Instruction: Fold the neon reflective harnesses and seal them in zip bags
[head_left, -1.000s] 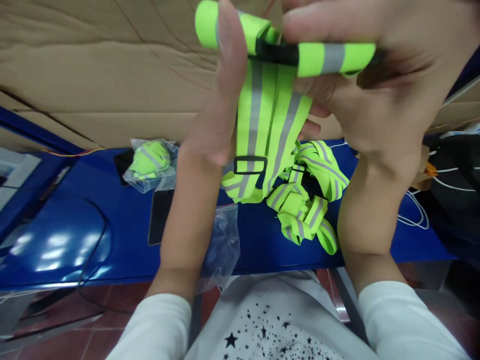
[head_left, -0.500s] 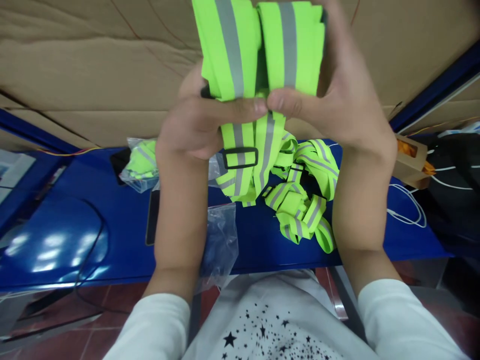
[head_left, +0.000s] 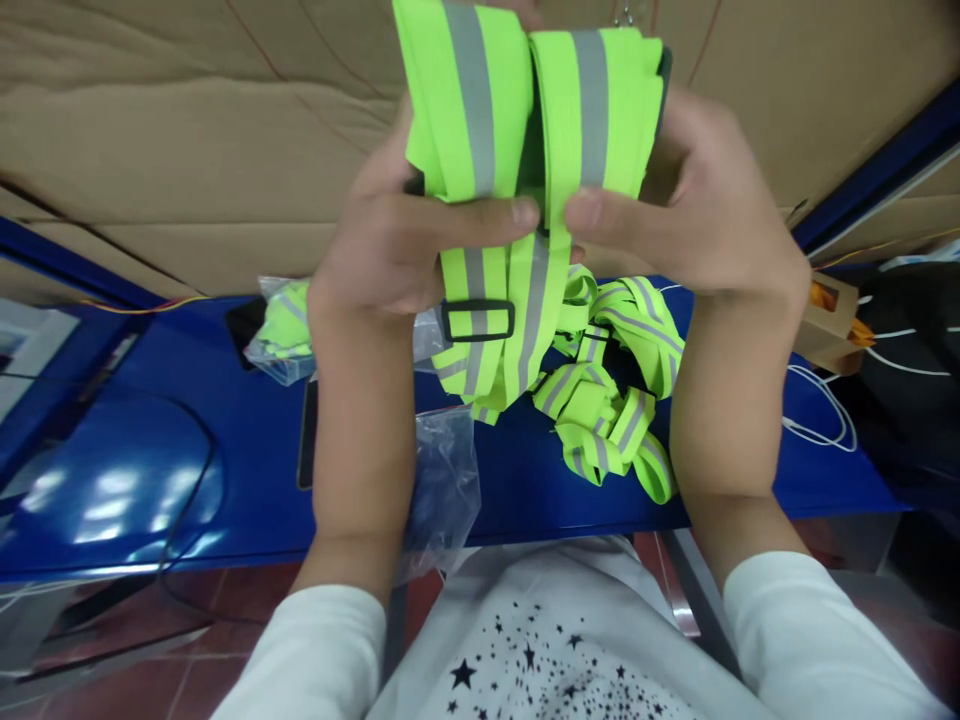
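Folded neon-yellow reflective straps with grey stripes are held up in front of me. My left hand grips the left bundle, its thumb across the front. My right hand is closed on the right bundle, thumb pressed on the stripe; most of its fingers are behind the straps. A black slide buckle sits on the strap part hanging below my thumbs. Under my hands, a tangle of the same straps lies on the blue table.
A clear plastic bag lies at the table's front edge. To the left is a bagged yellow strap bundle. A small cardboard box and a white cable are at the right. Cardboard stands behind the table.
My right hand has shifted slightly right and down with its bundle, so the thumbs are farther apart. Both hands keep hold of the straps.
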